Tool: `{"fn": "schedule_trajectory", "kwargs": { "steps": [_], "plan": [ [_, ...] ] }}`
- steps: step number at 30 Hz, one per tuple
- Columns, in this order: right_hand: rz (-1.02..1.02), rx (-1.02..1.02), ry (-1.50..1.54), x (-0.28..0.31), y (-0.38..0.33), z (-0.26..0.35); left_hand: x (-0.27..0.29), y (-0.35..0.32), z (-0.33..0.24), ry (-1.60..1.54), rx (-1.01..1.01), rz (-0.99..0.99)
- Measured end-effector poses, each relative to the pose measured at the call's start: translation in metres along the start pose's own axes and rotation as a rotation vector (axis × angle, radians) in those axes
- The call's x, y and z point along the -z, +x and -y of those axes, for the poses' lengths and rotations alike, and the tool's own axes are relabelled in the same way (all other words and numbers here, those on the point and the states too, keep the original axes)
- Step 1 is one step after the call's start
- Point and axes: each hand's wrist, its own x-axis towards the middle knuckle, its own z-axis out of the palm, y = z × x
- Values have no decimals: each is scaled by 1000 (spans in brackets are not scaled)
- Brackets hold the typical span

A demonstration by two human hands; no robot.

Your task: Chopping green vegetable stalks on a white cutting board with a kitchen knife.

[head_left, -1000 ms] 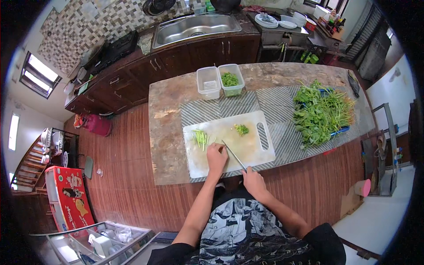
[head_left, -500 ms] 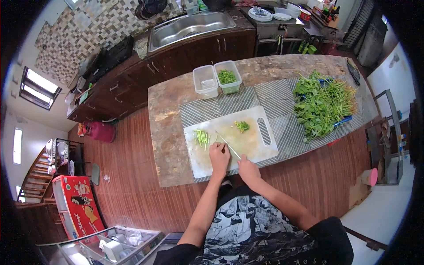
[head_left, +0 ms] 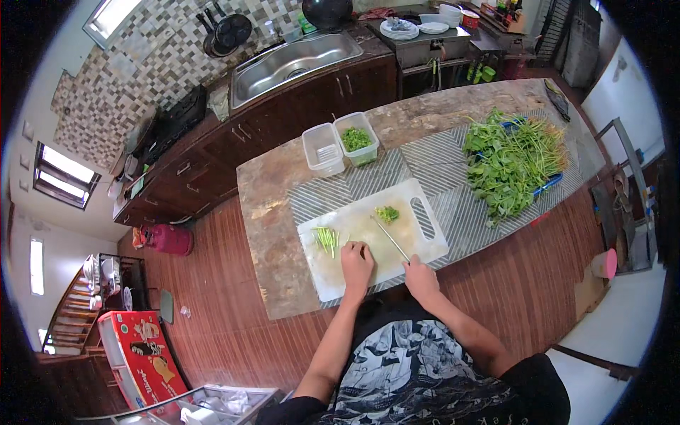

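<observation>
The left hand (head_left: 357,263) rests over the near middle of the white cutting board (head_left: 331,278), its fingers curled nearly closed; whether they pinch a stem cannot be told. The right hand (head_left: 423,279), at the board's near edge, is closed around the handle of a knife (head_left: 393,241), whose blade slants far and left over the board. Its tip lies just left of a small chopped green pile (head_left: 387,213); whether the blade touches the board is unclear.

Cut green stems (head_left: 326,240) lie near the board's left edge, far and left of the left hand, and bare board separates them from the pile. The pile sits between the knife tip and the slot at the board's right end.

The board lies askew on a striped mat (head_left: 433,152), a narrow strip of which shows past its near edge. Left of it, brown worktop (head_left: 265,227) runs out to the rounded left edge. Beyond the board's far edge stand two side-by-side plastic containers, a left container (head_left: 323,151) and a right container (head_left: 359,157) holding chopped greens (head_left: 355,138).

Right of the board, across a stretch of mat, leafy greens (head_left: 506,166) spill over a blue tray (head_left: 548,185).
</observation>
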Motion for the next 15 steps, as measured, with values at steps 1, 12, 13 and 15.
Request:
{"fn": "schedule_trajectory", "kwargs": {
  "steps": [1,12,13,15],
  "plan": [
    [9,-15,17,0,-2,-1,0,1,-1,14,-2,15],
    [-76,-61,118,9,-7,-2,-13,64,-4,-116,-59,70],
    [-73,-72,123,9,-7,-1,-15,68,-1,-90,-87,110],
    [-71,-81,130,8,-6,1,-16,74,7,-64,-117,146]
  ]
}}
